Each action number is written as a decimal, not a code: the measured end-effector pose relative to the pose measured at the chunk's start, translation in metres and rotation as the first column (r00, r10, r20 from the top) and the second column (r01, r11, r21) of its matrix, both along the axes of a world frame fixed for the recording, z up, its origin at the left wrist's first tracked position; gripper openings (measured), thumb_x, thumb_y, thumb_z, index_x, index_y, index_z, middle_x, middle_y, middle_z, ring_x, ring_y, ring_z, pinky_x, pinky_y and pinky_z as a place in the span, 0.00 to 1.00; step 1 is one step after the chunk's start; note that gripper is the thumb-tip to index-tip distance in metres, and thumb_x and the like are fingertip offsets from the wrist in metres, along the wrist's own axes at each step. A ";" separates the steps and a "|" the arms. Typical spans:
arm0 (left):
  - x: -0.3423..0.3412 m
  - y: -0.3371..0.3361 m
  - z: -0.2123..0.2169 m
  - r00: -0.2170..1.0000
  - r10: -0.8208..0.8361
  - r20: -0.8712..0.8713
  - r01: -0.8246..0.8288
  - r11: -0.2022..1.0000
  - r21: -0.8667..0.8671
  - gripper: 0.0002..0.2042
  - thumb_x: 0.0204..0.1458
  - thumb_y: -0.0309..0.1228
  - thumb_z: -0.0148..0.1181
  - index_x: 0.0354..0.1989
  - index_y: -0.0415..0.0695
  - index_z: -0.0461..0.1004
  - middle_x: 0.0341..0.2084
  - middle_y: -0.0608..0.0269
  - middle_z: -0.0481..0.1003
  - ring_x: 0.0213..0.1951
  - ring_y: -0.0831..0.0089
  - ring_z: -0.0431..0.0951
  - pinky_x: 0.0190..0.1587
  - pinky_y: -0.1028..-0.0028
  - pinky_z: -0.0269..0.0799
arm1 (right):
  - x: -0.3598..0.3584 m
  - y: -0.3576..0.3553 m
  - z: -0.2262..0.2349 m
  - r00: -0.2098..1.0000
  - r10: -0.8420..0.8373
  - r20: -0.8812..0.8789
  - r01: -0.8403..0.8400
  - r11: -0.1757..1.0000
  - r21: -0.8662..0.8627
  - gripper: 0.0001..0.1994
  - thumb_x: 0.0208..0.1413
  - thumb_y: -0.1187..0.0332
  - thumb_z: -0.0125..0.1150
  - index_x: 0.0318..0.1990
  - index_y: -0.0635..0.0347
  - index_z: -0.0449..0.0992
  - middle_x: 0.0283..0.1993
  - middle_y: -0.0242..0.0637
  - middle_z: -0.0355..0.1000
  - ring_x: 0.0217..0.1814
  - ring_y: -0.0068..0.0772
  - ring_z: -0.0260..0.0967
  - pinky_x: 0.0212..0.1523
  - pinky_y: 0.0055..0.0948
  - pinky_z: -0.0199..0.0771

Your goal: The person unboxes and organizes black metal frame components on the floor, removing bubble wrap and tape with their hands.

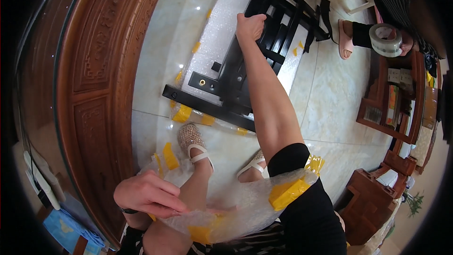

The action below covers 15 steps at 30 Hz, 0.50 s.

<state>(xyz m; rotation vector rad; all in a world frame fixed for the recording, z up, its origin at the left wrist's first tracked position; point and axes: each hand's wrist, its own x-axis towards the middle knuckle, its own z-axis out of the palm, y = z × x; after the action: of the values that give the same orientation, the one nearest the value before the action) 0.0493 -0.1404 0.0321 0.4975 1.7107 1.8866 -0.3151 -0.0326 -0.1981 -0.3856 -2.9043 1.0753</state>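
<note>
Head view:
Black frame (245, 73): glossy black slatted furniture piece, lying flat on white foam sheet (214, 38) on the marble floor (330, 99), ahead of the person's feet.
Right hand (250, 24): clenched over the frame's upper bar.
Left hand (150, 193): fingers pinch the bubble wrap (236, 203), which lies crumpled across the lap with yellow tape (288, 192) patches.
Shelf unit (394, 108): wooden, holds books and boxes.
Around: carved wooden table (94, 75) left; another person's hand holds a tape roll (386, 39).

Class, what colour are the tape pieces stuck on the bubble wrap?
Yellow tape pieces, clearest in the head view.
</note>
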 end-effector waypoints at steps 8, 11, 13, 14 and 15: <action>-0.003 0.001 0.000 1.000 -0.008 -0.017 0.009 0.999 0.038 0.10 0.47 0.25 0.64 0.39 0.44 0.79 0.20 0.67 0.69 0.18 0.72 0.70 0.17 0.75 0.60 | 0.003 -0.003 0.006 0.999 -0.006 0.054 0.006 1.000 0.014 0.27 0.42 0.59 0.67 0.43 0.67 0.61 0.44 0.55 0.69 0.45 0.55 0.71 0.47 0.44 0.73; 0.000 -0.001 0.003 1.000 0.010 -0.014 -0.010 1.000 0.023 0.10 0.46 0.24 0.65 0.39 0.44 0.79 0.20 0.67 0.69 0.18 0.72 0.70 0.17 0.75 0.60 | 0.005 -0.006 0.006 0.998 -0.001 0.061 -0.003 0.998 0.055 0.27 0.42 0.59 0.67 0.44 0.67 0.61 0.45 0.54 0.69 0.45 0.54 0.72 0.47 0.43 0.73; 0.001 -0.002 0.003 1.000 0.005 -0.015 -0.004 0.999 0.033 0.10 0.46 0.24 0.65 0.39 0.43 0.79 0.19 0.67 0.69 0.17 0.72 0.70 0.17 0.75 0.60 | 0.001 -0.008 0.008 0.997 -0.002 0.071 -0.001 0.999 0.047 0.27 0.42 0.59 0.67 0.44 0.67 0.61 0.45 0.54 0.69 0.45 0.54 0.72 0.47 0.42 0.73; 0.001 -0.003 0.002 1.000 0.005 -0.010 -0.005 0.999 0.035 0.10 0.46 0.24 0.65 0.39 0.43 0.79 0.19 0.67 0.69 0.17 0.72 0.70 0.17 0.75 0.60 | 0.002 -0.008 0.008 0.996 -0.005 0.084 0.002 0.999 0.044 0.27 0.42 0.59 0.67 0.43 0.67 0.61 0.45 0.54 0.69 0.45 0.54 0.72 0.47 0.42 0.73; 0.001 -0.003 0.001 1.000 0.008 -0.008 -0.008 0.999 0.045 0.10 0.46 0.24 0.65 0.38 0.43 0.79 0.19 0.66 0.68 0.18 0.72 0.70 0.17 0.75 0.60 | 0.003 -0.009 0.008 0.997 -0.009 0.077 0.006 0.999 0.040 0.27 0.42 0.59 0.67 0.43 0.67 0.62 0.44 0.54 0.69 0.45 0.53 0.72 0.47 0.43 0.73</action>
<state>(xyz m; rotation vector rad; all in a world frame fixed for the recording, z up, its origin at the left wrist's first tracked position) 0.0507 -0.1432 0.0333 0.5173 1.6809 1.9356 -0.3119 -0.0414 -0.1899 -0.4460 -2.9840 1.0229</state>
